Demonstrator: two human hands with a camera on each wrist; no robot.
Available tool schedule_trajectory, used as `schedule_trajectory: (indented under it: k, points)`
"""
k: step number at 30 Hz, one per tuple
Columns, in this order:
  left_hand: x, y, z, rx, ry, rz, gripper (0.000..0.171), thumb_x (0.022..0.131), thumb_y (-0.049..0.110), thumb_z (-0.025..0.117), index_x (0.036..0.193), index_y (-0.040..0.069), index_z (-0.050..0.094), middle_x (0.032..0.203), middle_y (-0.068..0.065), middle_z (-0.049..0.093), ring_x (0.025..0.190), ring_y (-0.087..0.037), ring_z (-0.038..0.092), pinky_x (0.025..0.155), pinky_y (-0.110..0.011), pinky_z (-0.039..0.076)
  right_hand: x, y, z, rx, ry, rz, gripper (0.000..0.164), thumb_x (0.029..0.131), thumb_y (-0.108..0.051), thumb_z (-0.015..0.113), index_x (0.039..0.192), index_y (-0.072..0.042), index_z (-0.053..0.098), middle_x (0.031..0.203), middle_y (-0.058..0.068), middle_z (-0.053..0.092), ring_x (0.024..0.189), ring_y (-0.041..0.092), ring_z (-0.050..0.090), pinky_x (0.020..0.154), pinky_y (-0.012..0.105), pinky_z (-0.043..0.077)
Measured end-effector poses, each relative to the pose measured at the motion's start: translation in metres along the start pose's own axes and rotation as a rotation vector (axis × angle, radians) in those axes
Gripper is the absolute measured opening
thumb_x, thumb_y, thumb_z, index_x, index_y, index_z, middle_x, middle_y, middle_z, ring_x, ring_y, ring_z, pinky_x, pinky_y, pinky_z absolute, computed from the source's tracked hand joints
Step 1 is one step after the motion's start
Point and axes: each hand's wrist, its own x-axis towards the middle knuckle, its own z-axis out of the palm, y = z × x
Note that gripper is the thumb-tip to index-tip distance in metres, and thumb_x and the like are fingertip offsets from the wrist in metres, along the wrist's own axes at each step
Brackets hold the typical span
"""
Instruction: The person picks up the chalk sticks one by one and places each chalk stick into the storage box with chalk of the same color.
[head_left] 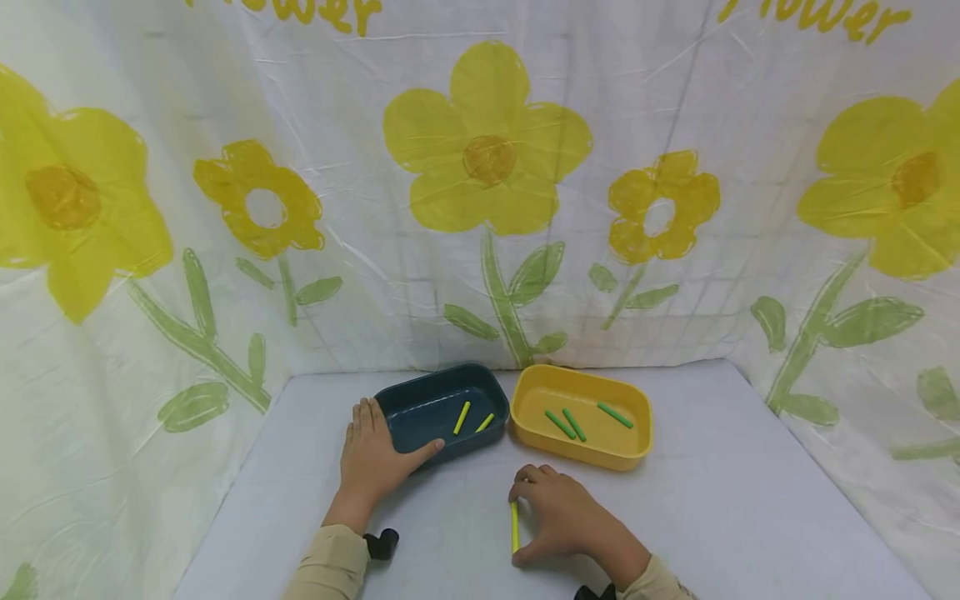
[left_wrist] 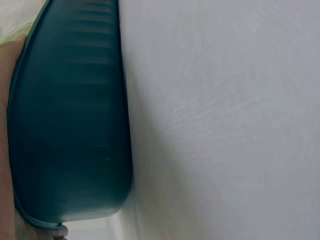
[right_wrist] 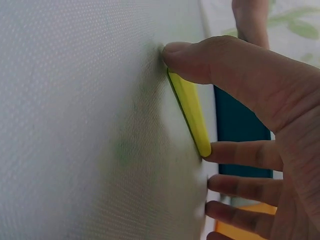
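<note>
My right hand (head_left: 564, 510) pinches the ends of a short yellow stick (head_left: 515, 527) between thumb and index finger, right at the white tabletop. In the right wrist view the stick (right_wrist: 191, 112) looks plain and slim, its ends at the thumb tip and index fingertip; the other fingers are spread beside it. My left hand (head_left: 375, 454) rests on the near left corner of a dark blue tub (head_left: 408, 398), fingers straight along its left end and thumb out along the front rim. Two yellow sticks (head_left: 461, 417) lie in this tub. The left wrist view shows the tub's outer wall (left_wrist: 70, 125).
A yellow tub (head_left: 592, 452) stands right beside the blue one, with three green sticks (head_left: 615, 415) in it. Behind both hangs a white curtain (head_left: 360, 300) printed with yellow flowers. The white table (head_left: 720, 500) extends to both sides.
</note>
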Motion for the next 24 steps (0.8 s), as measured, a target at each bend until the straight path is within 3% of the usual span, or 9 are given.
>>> schedule_trajectory:
  k: [16,19,24]
  points:
    - [0.0001,-0.0004,-0.0005,0.001,0.003,0.005,0.155,0.072,0.102,0.054,0.165,-0.012,0.006,0.174,-0.034,0.009,0.163,-0.051,0.009,0.131,-0.065,0.016,0.0043,0.0008,0.0022,0.017,0.005,0.002,0.069,0.068,-0.075,0.087,0.12,-0.031,0.071,0.13,-0.01,0.062,0.115,0.012,0.058,0.096,0.042,0.057]
    - [0.0001,-0.0006,-0.0001,0.002,0.006,0.005,0.154,0.072,0.102,0.054,0.165,-0.012,0.007,0.174,-0.034,0.009,0.163,-0.05,0.009,0.131,-0.065,0.016,0.0067,0.0015,0.0027,0.017,0.034,0.0,0.071,0.07,-0.075,0.086,0.123,-0.029,0.071,0.132,-0.009,0.063,0.117,0.013,0.058,0.097,0.042,0.058]
    - [0.0005,-0.0005,0.001,0.012,-0.001,-0.002,0.154,0.072,0.102,0.053,0.165,-0.011,0.006,0.174,-0.033,0.009,0.163,-0.049,0.009,0.132,-0.064,0.015,0.0102,0.0014,0.0049,0.036,0.155,-0.029,0.076,0.074,-0.073,0.084,0.13,-0.023,0.07,0.132,-0.008,0.064,0.121,0.015,0.06,0.102,0.045,0.057]
